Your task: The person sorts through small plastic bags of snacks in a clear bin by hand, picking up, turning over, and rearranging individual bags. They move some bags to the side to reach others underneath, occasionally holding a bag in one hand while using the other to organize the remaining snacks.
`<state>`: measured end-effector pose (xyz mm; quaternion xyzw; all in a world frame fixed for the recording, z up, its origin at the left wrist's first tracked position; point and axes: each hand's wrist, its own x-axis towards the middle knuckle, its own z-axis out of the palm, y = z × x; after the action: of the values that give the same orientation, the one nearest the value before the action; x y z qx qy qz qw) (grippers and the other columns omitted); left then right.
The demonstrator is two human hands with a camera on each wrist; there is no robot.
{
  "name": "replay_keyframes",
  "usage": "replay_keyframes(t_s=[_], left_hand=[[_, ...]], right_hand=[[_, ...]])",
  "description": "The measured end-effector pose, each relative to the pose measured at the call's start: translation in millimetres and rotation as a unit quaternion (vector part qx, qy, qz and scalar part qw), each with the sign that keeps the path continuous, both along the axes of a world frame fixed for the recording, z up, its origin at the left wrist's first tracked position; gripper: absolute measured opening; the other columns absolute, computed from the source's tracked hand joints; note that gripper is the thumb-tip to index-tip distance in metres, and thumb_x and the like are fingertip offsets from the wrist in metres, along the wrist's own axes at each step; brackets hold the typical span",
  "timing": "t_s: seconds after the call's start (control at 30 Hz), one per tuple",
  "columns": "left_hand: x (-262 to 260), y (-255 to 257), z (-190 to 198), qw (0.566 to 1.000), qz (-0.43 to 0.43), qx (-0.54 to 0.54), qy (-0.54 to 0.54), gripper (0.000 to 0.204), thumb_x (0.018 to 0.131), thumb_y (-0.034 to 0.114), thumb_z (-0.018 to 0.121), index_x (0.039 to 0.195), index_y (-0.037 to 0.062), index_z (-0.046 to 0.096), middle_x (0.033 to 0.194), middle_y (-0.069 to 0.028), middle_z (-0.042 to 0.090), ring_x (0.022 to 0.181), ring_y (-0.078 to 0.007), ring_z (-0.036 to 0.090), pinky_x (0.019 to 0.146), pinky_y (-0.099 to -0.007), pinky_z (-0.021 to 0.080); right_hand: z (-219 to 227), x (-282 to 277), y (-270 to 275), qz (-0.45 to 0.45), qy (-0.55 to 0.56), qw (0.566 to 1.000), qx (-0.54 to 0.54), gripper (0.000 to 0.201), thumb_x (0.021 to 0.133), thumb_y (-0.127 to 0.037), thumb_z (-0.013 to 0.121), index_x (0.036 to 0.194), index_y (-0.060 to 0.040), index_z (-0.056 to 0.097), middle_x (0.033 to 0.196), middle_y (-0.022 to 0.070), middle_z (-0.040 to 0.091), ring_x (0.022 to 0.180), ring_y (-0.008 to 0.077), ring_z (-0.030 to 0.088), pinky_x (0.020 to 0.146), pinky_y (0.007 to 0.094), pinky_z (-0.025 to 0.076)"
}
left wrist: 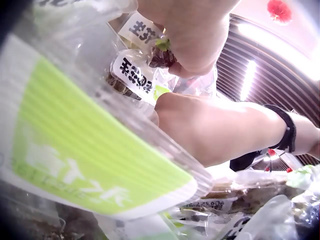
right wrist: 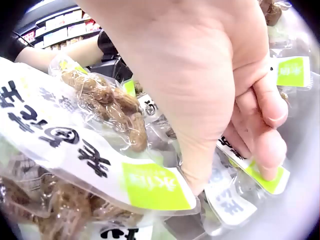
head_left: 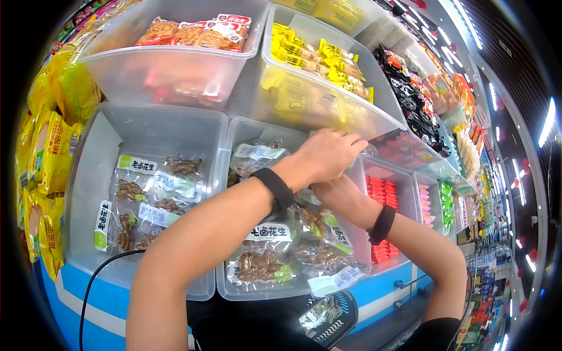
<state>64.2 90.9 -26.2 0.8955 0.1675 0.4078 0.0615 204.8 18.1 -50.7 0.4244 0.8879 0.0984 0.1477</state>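
From where I stand, the handling looks partway along: both hands are down among the clear packets (head_left: 260,266) in the middle bin (head_left: 263,292), and I see none lifted out. The packets there lie spread and overlapping, their labels turned several ways, and one near the front right corner pokes over the rim. More of the same sort lie in the left bin (head_left: 175,126), loosely set, with one standing near its side wall. How many are dealt with, and how many remain, I can't tell. The left hand (head_left: 325,155) is over the right hand (head_left: 333,192), its fingers bent and its thumb close against a packet, though whether it pinches anything I can't make out. The right hand's palm faces its wrist camera, fingers loosely bent and the thumb apart from them, with one fingertip resting on the green end of a label. The packets themselves are glossy, see-through plastic, crinkled at the edges, each with brown peanuts in their shells and a white label printed in bold black characters, green at one end. They look slippery and soft to me, likely to slide over one another.
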Motion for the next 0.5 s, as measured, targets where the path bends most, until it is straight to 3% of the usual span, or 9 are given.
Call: replay_keyframes(t_s=[0.1,0.17,0.2,0.33,0.4,0.43,0.5], left_hand=[[-0.5,-1.1,0.9,1.000,-0.002,0.000,0.003,0.046,0.079,0.007,0.062,0.124,0.0080,0.061,0.116,-0.0078,0.065,0.106,-0.0274,0.065,0.089,-0.0395,0.053],[-0.7,-2.3,1.4,1.000,-0.007,-0.002,0.001,0.044,0.079,0.008,0.061,0.124,0.0077,0.061,0.117,-0.0076,0.065,0.107,-0.0273,0.065,0.090,-0.0393,0.053],[-0.8,-2.9,1.2,1.000,0.001,0.013,0.015,0.043,0.080,0.009,0.061,0.123,0.0077,0.062,0.117,-0.0070,0.064,0.106,-0.0262,0.065,0.089,-0.0384,0.053],[5.5,-6.9,-1.6,0.993,0.015,0.105,0.042,0.043,0.079,0.011,0.062,0.122,0.0076,0.061,0.117,-0.0048,0.063,0.101,-0.0221,0.065,0.088,-0.0349,0.052],[7.7,-9.9,-3.2,0.991,0.010,0.131,0.019,0.036,0.080,0.013,0.062,0.115,0.0071,0.062,0.110,-0.0043,0.063,0.096,-0.0216,0.065,0.084,-0.0342,0.052],[8.6,-11.4,-2.9,0.987,0.006,0.159,-0.006,0.029,0.080,0.015,0.062,0.107,0.0066,0.063,0.102,-0.0039,0.063,0.090,-0.0211,0.065,0.079,-0.0335,0.052],[9.0,-12.2,-2.7,0.986,0.004,0.163,-0.018,0.028,0.080,0.015,0.062,0.107,0.0064,0.063,0.102,-0.0038,0.063,0.090,-0.0212,0.065,0.079,-0.0336,0.052]], right_hand=[[-4.2,-1.6,0.9,0.060,0.025,0.995,0.079,0.021,0.067,-0.012,0.071,0.086,-0.0028,0.074,0.097,0.0138,0.071,0.096,0.0272,0.068,0.082,0.0387,0.053],[4.2,-13.8,-7.1,-0.012,0.006,1.000,0.021,0.041,0.073,-0.016,0.069,0.108,0.0045,0.068,0.115,0.0178,0.065,0.119,0.0325,0.058,0.104,0.0458,0.042],[-0.7,-14.8,-8.9,-0.006,-0.038,0.999,0.039,0.046,0.072,-0.018,0.067,0.113,0.0034,0.067,0.118,0.0184,0.065,0.121,0.0337,0.056,0.105,0.0471,0.040],[-7.3,-13.9,-16.3,-0.050,-0.026,0.998,0.020,0.046,0.073,-0.018,0.068,0.113,0.0028,0.067,0.120,0.0180,0.064,0.121,0.0335,0.057,0.104,0.0464,0.041],[-15.8,-13.3,-21.4,0.015,-0.032,0.987,0.156,0.045,0.072,-0.018,0.070,0.112,0.0022,0.067,0.120,0.0181,0.064,0.122,0.0334,0.055,0.105,0.0465,0.039],[-15.0,-14.5,-24.7,0.013,-0.031,0.987,0.156,0.045,0.072,-0.018,0.070,0.112,0.0022,0.067,0.120,0.0181,0.064,0.122,0.0334,0.055,0.105,0.0465,0.039],[-5.0,-20.4,-29.3,-0.016,-0.043,0.992,0.121,0.038,0.073,-0.016,0.070,0.106,0.0024,0.067,0.109,0.0178,0.066,0.110,0.0344,0.062,0.094,0.0453,0.047]])
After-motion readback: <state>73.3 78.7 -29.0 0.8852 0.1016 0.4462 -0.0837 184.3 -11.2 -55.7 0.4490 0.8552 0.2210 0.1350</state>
